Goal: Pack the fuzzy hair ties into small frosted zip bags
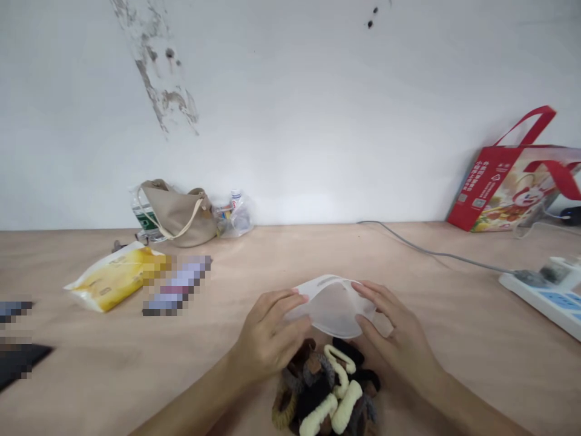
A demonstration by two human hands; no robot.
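Between my two hands is a translucent white plastic bag (pixel 333 309), its mouth spread toward me. My left hand (pixel 275 327) has its fingers on the bag's left edge. On the other side, my right hand (pixel 393 327) pinches the bag's right edge between thumb and fingers. Just below the bag lies a heap of fuzzy hair ties (pixel 329 387) in cream, black, brown and grey. The bag's inside looks pale, and I cannot make out anything in it.
At the left lie a yellow tissue pack (pixel 122 275) and a blurred phone (pixel 179 287). A beige bag (pixel 181 212) and a clear bag (pixel 238 215) stand against the wall. To the right are a red shopping bag (pixel 512 181), a power strip (pixel 544 297) and a grey cable (pixel 422 248).
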